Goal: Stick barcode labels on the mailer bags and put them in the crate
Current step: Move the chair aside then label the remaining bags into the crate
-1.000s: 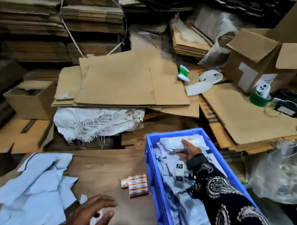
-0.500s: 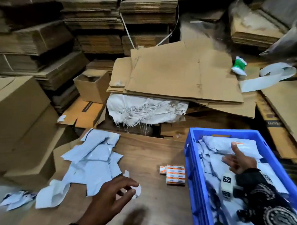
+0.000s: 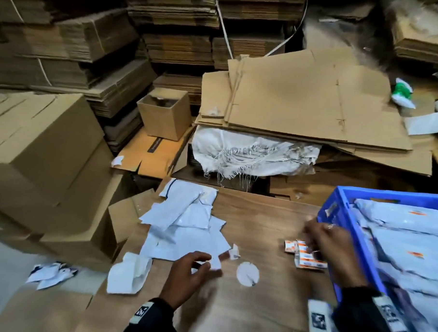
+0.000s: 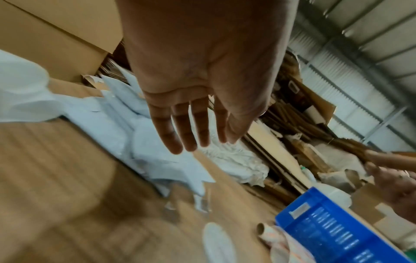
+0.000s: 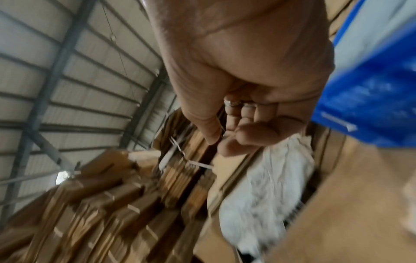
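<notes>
A loose pile of pale grey mailer bags (image 3: 185,222) (image 4: 144,142) lies on the wooden table (image 3: 261,218). My left hand (image 3: 208,265) (image 4: 198,142) hovers just short of the pile with straight fingers, holding nothing. A small white scrap (image 3: 215,262) lies by its fingertips. A strip of orange-and-white barcode labels (image 3: 306,261) lies beside the blue crate (image 3: 341,211) (image 4: 333,236) (image 5: 364,99). My right hand (image 3: 312,235) (image 5: 223,144) is over the labels with curled fingers; nothing shows in it. Labelled bags (image 3: 405,239) fill the crate.
A round white disc (image 3: 247,273) and crumpled backing paper (image 3: 128,274) lie on the table. Large cardboard boxes (image 3: 38,145) stand at the left, with paper scraps (image 3: 50,274) on the floor below. A white sack (image 3: 251,152) under flattened cardboard (image 3: 303,101) lies beyond the table.
My right hand has come out of the crate and moved left to the label strip. My left hand has reached forward toward the bag pile. The head view has swung left.
</notes>
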{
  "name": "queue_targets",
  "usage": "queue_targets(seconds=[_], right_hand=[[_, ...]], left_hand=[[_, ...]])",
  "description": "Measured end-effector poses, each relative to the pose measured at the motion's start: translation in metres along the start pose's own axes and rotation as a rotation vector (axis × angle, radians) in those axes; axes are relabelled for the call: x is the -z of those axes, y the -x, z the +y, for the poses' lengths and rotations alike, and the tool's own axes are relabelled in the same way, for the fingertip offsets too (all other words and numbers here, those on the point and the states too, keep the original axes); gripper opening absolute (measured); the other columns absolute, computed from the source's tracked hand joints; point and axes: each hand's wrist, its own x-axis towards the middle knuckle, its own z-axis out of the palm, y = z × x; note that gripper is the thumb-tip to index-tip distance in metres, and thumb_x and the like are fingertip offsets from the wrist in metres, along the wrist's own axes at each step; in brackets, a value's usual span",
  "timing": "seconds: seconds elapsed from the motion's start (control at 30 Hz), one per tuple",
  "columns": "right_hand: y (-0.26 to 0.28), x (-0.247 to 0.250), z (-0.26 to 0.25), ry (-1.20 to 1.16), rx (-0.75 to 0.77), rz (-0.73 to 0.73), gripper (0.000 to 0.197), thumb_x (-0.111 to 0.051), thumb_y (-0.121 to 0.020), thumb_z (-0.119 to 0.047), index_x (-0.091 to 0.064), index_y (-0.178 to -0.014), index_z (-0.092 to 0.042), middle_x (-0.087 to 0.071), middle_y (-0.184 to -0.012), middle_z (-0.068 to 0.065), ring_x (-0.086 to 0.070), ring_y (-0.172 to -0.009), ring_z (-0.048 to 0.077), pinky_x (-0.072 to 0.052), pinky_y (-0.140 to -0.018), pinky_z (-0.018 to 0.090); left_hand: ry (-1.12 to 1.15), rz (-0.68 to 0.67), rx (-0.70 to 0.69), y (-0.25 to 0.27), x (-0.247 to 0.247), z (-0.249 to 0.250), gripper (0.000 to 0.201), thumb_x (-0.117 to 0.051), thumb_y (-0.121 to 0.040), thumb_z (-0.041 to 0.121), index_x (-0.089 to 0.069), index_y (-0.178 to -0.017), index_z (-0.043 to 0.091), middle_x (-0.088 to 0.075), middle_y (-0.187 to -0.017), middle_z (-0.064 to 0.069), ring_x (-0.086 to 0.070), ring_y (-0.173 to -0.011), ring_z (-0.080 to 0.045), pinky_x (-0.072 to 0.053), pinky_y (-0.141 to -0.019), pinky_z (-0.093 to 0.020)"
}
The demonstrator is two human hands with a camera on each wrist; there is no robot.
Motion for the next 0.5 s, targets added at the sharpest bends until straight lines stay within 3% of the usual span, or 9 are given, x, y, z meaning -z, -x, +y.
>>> queue_targets(seconds=[0.1, 0.17, 0.23, 0.3, 0.4, 0.5], right_hand=[[0.016, -0.084, 0.038, 0.101, -0.09, -0.194, 0.024, -0.063, -0.097, -0.018, -0.068, -0.076, -0.01, -0.063, -0.064, 0.007, -0.058, -0.054, 0.013, -0.045, -0.05, 0.026], [0.022, -0.134, 0.067, 0.226, -0.106, -0.274, 0.024, -0.069, -0.092, -0.021, -0.069, -0.068, -0.017, -0.069, -0.067, -0.002, -0.062, -0.062, 0.01, -0.05, -0.063, 0.029], [0.028, -0.176, 0.091, 0.374, -0.127, -0.303, 0.017, -0.075, -0.087, -0.033, -0.068, -0.076, -0.021, -0.073, -0.078, -0.009, -0.066, -0.077, 0.008, -0.051, -0.074, 0.027], [0.033, -0.205, 0.11, 0.469, -0.165, -0.301, 0.025, -0.077, -0.085, -0.04, -0.059, -0.091, -0.022, -0.07, -0.097, -0.005, -0.064, -0.094, 0.015, -0.047, -0.084, 0.028], [0.039, -0.232, 0.12, 0.23, -0.315, -0.211, 0.023, -0.081, -0.084, -0.023, -0.061, -0.094, -0.017, -0.071, -0.099, 0.0, -0.066, -0.094, 0.021, -0.052, -0.086, 0.037], [0.041, -0.24, 0.118, -0.115, -0.495, -0.173, 0.023, -0.074, -0.084, -0.002, -0.068, -0.105, -0.001, -0.076, -0.097, 0.018, -0.072, -0.086, 0.033, -0.058, -0.073, 0.044]], left_hand=[[-0.033, 0.021, 0.097, -0.002, 0.018, -0.047, 0.02, -0.066, -0.085, 0.035, -0.066, -0.104, 0.041, -0.068, -0.111, 0.018, -0.064, -0.102, 0.0, -0.055, -0.091, -0.031], [-0.045, -0.004, 0.155, -0.002, 0.031, -0.066, 0.027, -0.066, -0.09, 0.023, -0.062, -0.111, 0.039, -0.066, -0.118, 0.012, -0.062, -0.109, -0.005, -0.052, -0.096, -0.031], [-0.031, -0.044, 0.186, -0.003, 0.041, -0.078, 0.03, -0.066, -0.094, 0.012, -0.061, -0.119, 0.029, -0.065, -0.122, 0.01, -0.061, -0.114, -0.007, -0.049, -0.096, -0.02], [0.0, -0.105, 0.19, -0.005, 0.048, -0.085, 0.032, -0.066, -0.095, 0.012, -0.061, -0.125, 0.021, -0.063, -0.121, 0.014, -0.06, -0.112, 0.003, -0.045, -0.089, -0.008], [0.054, -0.213, 0.164, -0.009, 0.058, -0.094, 0.031, -0.067, -0.095, 0.013, -0.059, -0.124, 0.025, -0.064, -0.115, 0.026, -0.058, -0.106, 0.018, -0.045, -0.087, -0.009], [0.123, -0.237, 0.158, -0.011, 0.064, -0.096, 0.031, -0.068, -0.095, 0.012, -0.061, -0.12, 0.028, -0.07, -0.105, 0.03, -0.062, -0.105, 0.011, -0.047, -0.089, -0.012]])
